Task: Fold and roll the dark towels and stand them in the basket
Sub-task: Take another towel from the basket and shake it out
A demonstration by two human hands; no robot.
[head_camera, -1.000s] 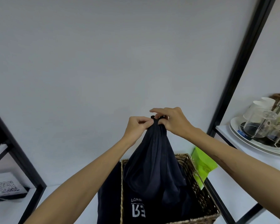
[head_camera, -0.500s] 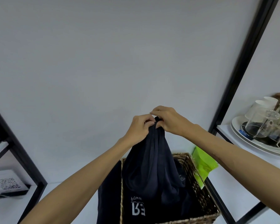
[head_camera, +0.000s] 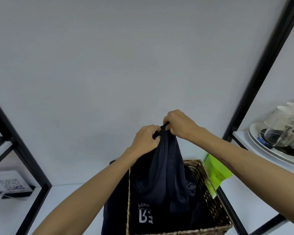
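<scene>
Both hands, left hand (head_camera: 147, 139) and right hand (head_camera: 180, 123), pinch towel (head_camera: 161, 170) top at frame centre, hanging it above basket (head_camera: 209, 182), likely to find corners

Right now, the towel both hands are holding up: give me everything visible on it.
The dark towel is navy, soft, matte cloth, unfolded and bunched at its top edge, where the left hand and right hand pinch it close together. It hangs in loose vertical folds, its lower part dropping into the woven basket onto other dark cloth with white lettering. No print shows on the held towel itself. Its bottom end cannot be told apart from the cloth below.
</scene>
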